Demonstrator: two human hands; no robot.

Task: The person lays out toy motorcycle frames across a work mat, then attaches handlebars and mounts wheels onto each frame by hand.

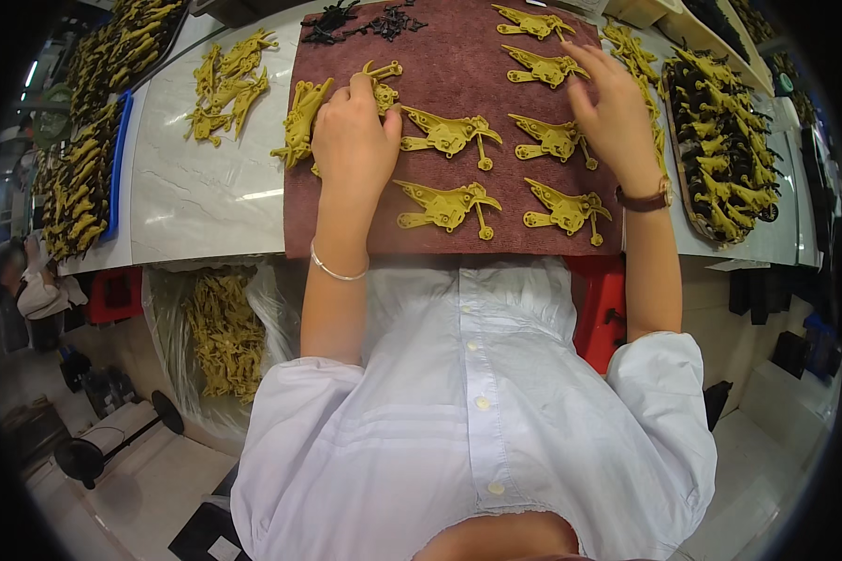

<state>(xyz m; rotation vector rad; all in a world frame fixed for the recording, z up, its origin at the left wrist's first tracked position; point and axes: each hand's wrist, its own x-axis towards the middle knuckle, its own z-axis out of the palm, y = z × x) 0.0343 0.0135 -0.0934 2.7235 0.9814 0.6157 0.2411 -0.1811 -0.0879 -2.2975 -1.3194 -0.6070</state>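
Seen from the head camera, a worker in a white shirt leans over a maroon mat (458, 47) spread on a pale marble-look table (196, 196), where yellow plastic parts (447, 136) shaped like small figures lie in rows.

The likeliest slip from here, by the look of it, is a snag: the parts lie near one another with thin stems jutting out, so a sleeve, the bracelet or a sweeping palm could drag a neighbour out of its row or off the mat's near edge.

The left hand (351, 140) is curled, fingers bent down over a yellow piece (381, 79) at the mat's far left; it appears to be gripping or pressing that piece, though the fingertips are hidden behind the knuckles.

The right hand (613, 112) is spread nearly flat, fingers reaching toward the far right of the mat and resting on or just above a yellow part there (contact cannot be told); it holds nothing.

A loose pile of yellow parts (226, 84) sits on the table to the left, a tray of them (720, 140) to the right, and small black pieces (365, 21) lie at the mat's far edge.
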